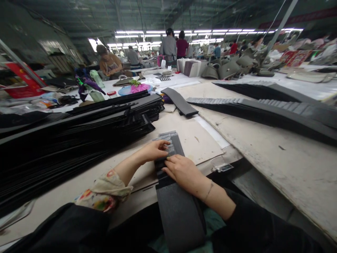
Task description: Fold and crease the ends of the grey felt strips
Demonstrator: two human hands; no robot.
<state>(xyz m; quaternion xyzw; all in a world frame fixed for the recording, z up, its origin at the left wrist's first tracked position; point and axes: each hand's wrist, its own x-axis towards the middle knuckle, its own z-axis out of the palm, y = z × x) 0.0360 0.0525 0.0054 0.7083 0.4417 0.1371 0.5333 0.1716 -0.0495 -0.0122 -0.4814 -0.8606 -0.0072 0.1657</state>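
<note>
In front of me a fanned stack of dark strips runs from my lap up onto the table, its overlapping ends stepped and greyish. My left hand reaches over the far part of this stack, its fingers lightly bent and the thumb apart from them. Just nearer to me, my right hand lies palm down across the strips, with fingers stretched out to the left and touching them. The two hands almost meet. No strip is visibly gripped, though the undersides of the fingers are hidden.
Large piles of black strips fill the left side. More fanned strips lie on the right-hand board, across a gap from my table. A loose dark strip lies ahead. Several people work farther back.
</note>
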